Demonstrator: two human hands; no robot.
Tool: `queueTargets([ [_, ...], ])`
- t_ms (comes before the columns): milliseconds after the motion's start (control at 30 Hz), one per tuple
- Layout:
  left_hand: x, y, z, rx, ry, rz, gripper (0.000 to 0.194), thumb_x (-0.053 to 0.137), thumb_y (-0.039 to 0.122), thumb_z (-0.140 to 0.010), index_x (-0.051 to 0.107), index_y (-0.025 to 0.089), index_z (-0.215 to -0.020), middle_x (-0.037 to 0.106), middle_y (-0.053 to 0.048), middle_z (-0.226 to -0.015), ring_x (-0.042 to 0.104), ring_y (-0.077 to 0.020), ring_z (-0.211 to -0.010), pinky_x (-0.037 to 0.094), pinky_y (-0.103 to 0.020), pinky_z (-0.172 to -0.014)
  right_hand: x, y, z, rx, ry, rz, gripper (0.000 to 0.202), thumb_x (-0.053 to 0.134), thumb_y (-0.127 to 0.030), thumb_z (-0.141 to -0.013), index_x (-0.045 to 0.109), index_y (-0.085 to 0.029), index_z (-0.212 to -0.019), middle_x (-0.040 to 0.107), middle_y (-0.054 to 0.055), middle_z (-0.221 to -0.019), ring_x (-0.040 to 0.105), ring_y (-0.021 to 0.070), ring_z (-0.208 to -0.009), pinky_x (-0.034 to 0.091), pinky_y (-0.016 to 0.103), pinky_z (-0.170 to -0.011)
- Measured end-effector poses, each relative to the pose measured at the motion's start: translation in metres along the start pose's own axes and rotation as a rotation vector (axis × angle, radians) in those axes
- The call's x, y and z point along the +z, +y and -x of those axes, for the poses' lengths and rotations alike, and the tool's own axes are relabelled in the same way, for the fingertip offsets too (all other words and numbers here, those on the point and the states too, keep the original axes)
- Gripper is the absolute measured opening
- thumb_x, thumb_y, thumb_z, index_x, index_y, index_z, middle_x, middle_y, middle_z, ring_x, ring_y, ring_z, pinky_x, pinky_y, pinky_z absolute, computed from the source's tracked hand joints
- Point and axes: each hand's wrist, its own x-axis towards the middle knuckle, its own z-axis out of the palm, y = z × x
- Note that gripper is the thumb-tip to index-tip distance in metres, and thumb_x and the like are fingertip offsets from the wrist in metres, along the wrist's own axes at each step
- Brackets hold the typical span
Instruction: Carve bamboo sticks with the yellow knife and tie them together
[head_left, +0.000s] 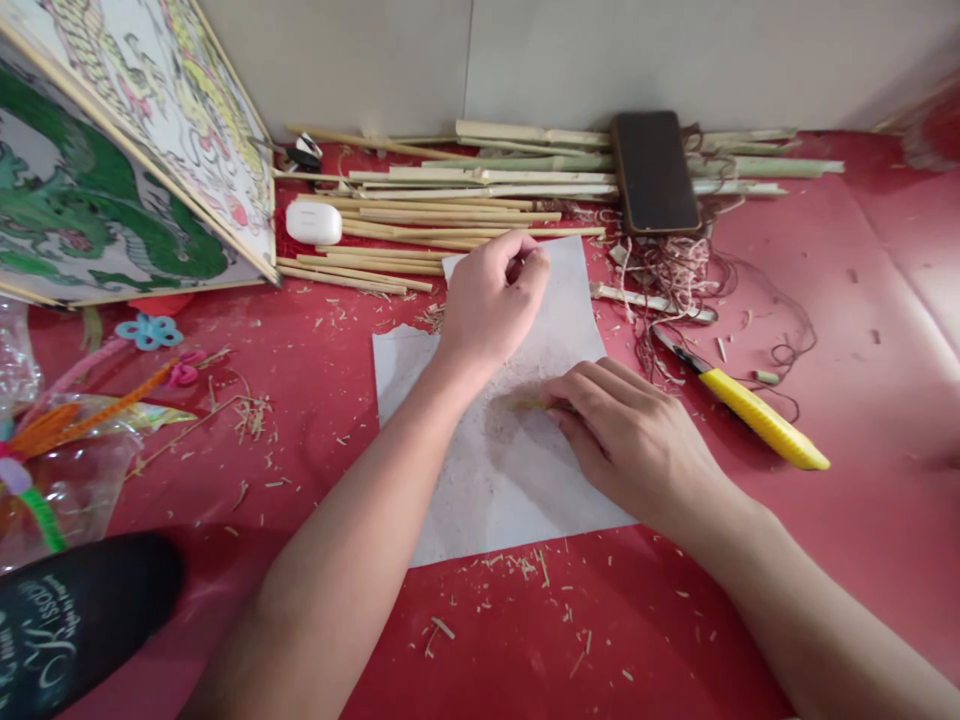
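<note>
A creased sheet of white paper (480, 510) lies on the red tabletop, dusted with fine shavings near its middle. Over its right part, my right hand (630, 425) is closed, palm down, on a thin bamboo sliver (529, 404) whose tip points left across the paper. My left hand (491, 300) is above the upper part of the sheet, fingers curled in a pinch; whatever is between them is hidden. Right of the paper lies a yellow-handled utility knife (765, 415), apart from both hands.
Bamboo sticks (450, 215) lie along the wall, with a phone (655, 172) across some of them. Tangled brown string (679, 270) sits below it. At left are a white earbud case (313, 222), a dragon-painted lantern (150, 170), pipe-cleaner flowers (148, 331) and a black object with lettering (82, 620).
</note>
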Motion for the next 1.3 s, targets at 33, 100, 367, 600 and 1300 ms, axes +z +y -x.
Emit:
queueTargets([
  [33, 0.000, 0.000, 0.000, -0.001, 0.000, 0.000, 0.030, 0.053, 0.036, -0.100, 0.058, 0.024, -0.073, 0.052, 0.001, -0.058, 0.051, -0.0169, -0.060, 0.035, -0.032, -0.058, 0.000, 0.003, 0.000, 0.045, 0.027, 0.016, 0.020, 0.046, -0.020, -0.098, 0.065, -0.020, -0.104, 0.069, 0.008, -0.089, 0.062, 0.0203, -0.077, 0.046, 0.031, -0.063],
  [100, 0.000, 0.000, 0.000, -0.004, 0.001, -0.003, 0.030, 0.053, 0.036, -0.100, 0.058, 0.023, -0.073, 0.053, 0.000, -0.058, 0.051, -0.0169, -0.060, 0.035, -0.032, -0.059, 0.000, 0.008, 0.001, 0.140, 0.082, 0.054, 0.019, 0.048, -0.024, -0.098, 0.066, -0.021, -0.105, 0.071, 0.006, -0.089, 0.064, 0.0185, -0.070, 0.043, 0.030, -0.059],
  [367, -0.001, 0.001, 0.000, -0.006, -0.004, -0.005, 0.030, 0.053, 0.036, -0.099, 0.057, 0.023, -0.072, 0.054, 0.000, -0.058, 0.052, -0.0168, -0.061, 0.035, -0.031, -0.059, 0.000, 0.016, 0.000, 0.240, 0.140, 0.153, 0.023, 0.052, -0.028, -0.098, 0.068, -0.021, -0.113, 0.074, 0.004, -0.075, 0.066, 0.0197, -0.062, 0.039, 0.029, -0.054],
  [600, 0.000, 0.001, 0.000, -0.010, -0.006, -0.005, 0.029, 0.052, 0.032, -0.099, 0.056, 0.023, -0.072, 0.054, 0.000, -0.058, 0.052, -0.0166, -0.061, 0.034, -0.031, -0.059, 0.007, 0.002, 0.006, 0.004, 0.058, 0.032, 0.027, 0.048, -0.023, -0.101, 0.069, -0.018, -0.117, 0.079, 0.007, -0.092, 0.071, 0.0176, -0.070, 0.049, 0.029, -0.059],
  [1300, 0.000, 0.000, -0.001, 0.004, -0.001, -0.004, 0.029, 0.052, 0.032, -0.099, 0.057, 0.023, -0.072, 0.053, 0.000, -0.059, 0.053, -0.0172, -0.062, 0.035, -0.032, -0.059, 0.006, 0.012, 0.004, 0.137, 0.144, 0.030, 0.027, 0.051, -0.022, -0.099, 0.073, -0.023, -0.115, 0.079, 0.006, -0.093, 0.073, 0.0209, -0.073, 0.054, 0.032, -0.062],
])
